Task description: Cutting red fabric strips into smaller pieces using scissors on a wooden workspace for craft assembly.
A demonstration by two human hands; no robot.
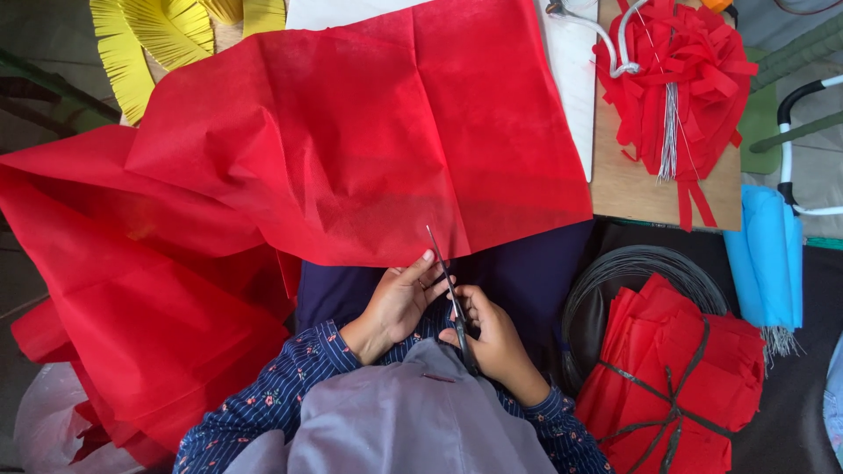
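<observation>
A large sheet of thin red fabric [351,140] is spread over my lap and spills to the left. My left hand [399,298] pinches its near edge between thumb and fingers. My right hand [492,333] grips a pair of scissors [450,290] by the handles. The blades point up and away, with the tip lying on the red sheet's lower edge beside my left thumb. My sleeves are dark blue with a small floral print.
A bundle of cut red strips [680,70] with grey wires lies on a wooden board [632,184] at upper right. A tied stack of folded red sheets [676,386] sits beside a coil of dark wire [632,263]. Blue sheets [768,254] lie at the right, yellow fringed paper [158,35] at upper left.
</observation>
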